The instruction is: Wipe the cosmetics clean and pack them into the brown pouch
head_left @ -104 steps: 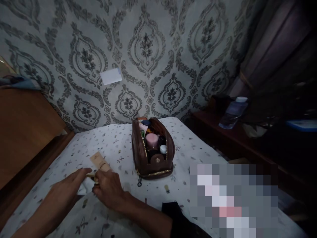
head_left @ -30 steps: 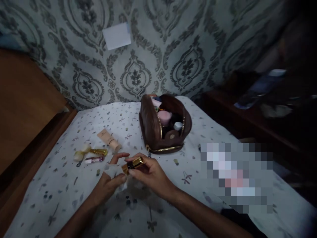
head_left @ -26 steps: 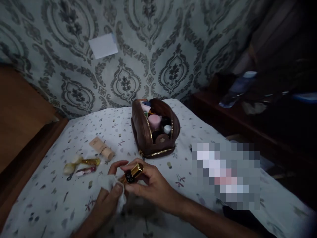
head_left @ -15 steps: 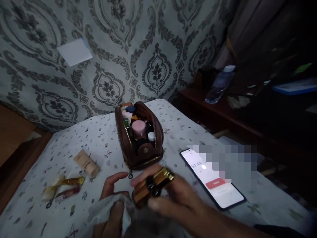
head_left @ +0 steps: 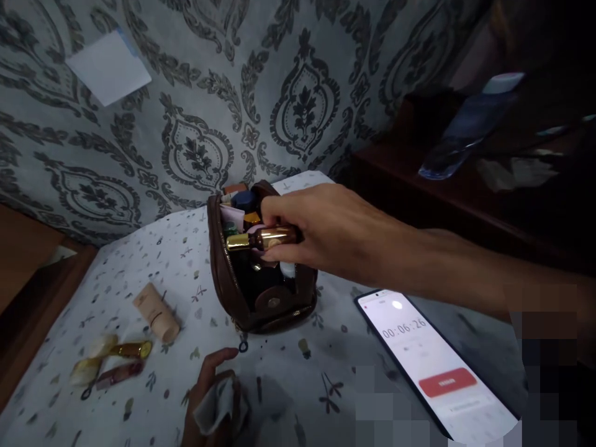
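My right hand (head_left: 321, 233) grips a small amber bottle with a gold cap (head_left: 263, 239), held sideways over the open brown makeup bag (head_left: 221, 273). Inside the bag are a blue item (head_left: 243, 200), a pale pink tube (head_left: 233, 217) and other cosmetics; my hand and the bottle partly hide them. Down at the front, my left hand (head_left: 209, 394) is curled around a crumpled white tissue (head_left: 215, 403), its index finger stretched toward the bag's zipper pull (head_left: 243, 346).
Left of the bag lie a beige tube (head_left: 156, 313), a gold-capped item (head_left: 131, 349) and a pinkish tube (head_left: 118, 375). A lit phone with a timer (head_left: 433, 360) lies at right. Behind it, a water bottle (head_left: 470, 127) stands on a dark red ledge. A patterned wall rises behind.
My right hand has carried the amber bottle from beside my left hand up and forward over the bag. My left hand stays low with the tissue. The view has shifted slightly.
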A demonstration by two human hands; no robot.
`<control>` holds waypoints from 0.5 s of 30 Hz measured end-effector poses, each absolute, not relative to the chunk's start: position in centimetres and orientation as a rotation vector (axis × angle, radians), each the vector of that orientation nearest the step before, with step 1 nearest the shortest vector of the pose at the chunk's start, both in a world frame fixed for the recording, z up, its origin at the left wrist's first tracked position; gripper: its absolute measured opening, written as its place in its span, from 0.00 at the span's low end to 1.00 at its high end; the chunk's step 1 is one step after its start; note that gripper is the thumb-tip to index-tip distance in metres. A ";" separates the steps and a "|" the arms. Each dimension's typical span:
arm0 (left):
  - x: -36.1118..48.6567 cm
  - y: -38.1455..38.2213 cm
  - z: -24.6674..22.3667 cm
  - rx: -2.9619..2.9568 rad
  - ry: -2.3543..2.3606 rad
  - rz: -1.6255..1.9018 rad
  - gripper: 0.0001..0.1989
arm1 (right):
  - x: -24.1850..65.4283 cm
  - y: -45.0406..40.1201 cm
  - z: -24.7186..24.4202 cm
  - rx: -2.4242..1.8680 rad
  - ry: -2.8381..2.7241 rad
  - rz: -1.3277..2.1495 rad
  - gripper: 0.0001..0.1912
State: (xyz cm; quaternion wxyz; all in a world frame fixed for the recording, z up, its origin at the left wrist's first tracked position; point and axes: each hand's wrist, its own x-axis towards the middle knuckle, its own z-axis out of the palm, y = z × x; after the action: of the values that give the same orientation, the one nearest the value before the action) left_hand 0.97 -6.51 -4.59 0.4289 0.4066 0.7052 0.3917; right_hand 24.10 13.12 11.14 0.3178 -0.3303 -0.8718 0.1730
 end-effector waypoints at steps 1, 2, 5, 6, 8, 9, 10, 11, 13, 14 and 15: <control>0.9 -6.4 -4.7 1.013 1.776 0.971 0.31 | 23.6 13.5 11.1 -0.867 -2.348 0.394 0.09; 0.9 -6.4 -4.8 1.026 1.800 0.946 0.30 | 23.1 13.8 11.0 -0.863 -2.400 0.334 0.09; 0.9 -6.1 -4.5 1.082 1.895 0.866 0.25 | 21.9 14.2 10.7 -0.877 -2.540 0.184 0.08; 0.9 -6.1 -4.3 1.094 1.903 0.850 0.24 | 21.7 14.2 10.5 -0.885 -2.580 0.145 0.07; 0.8 -6.0 -4.0 1.102 1.874 0.833 0.24 | 21.3 14.3 10.1 -0.878 -2.632 0.088 0.04; 0.7 -6.0 -3.9 1.099 1.854 0.827 0.25 | 21.1 14.3 9.9 -0.861 -2.647 0.067 0.02; 0.7 -6.0 -3.8 1.097 1.835 0.824 0.25 | 21.0 14.4 9.7 -0.839 -2.660 0.052 0.02; 0.6 -6.0 -3.8 1.098 1.820 0.824 0.26 | 21.0 14.4 9.5 -0.817 -2.672 0.045 0.03; 0.4 -6.0 -3.8 1.110 1.796 0.827 0.26 | 20.8 14.6 9.2 -0.772 -2.696 0.055 0.05; 0.3 -6.0 -3.9 1.117 1.785 0.826 0.25 | 20.7 14.6 9.1 -0.755 -2.708 0.063 0.06; 0.3 -6.0 -3.9 1.122 1.775 0.823 0.25 | 20.6 14.6 9.0 -0.741 -2.721 0.070 0.06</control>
State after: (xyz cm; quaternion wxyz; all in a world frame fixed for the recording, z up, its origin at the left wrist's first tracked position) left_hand 0.26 -6.03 -3.90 0.4286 0.4493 0.7111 0.3296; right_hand 20.62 14.63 9.01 0.1597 -0.2592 -0.9522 0.0245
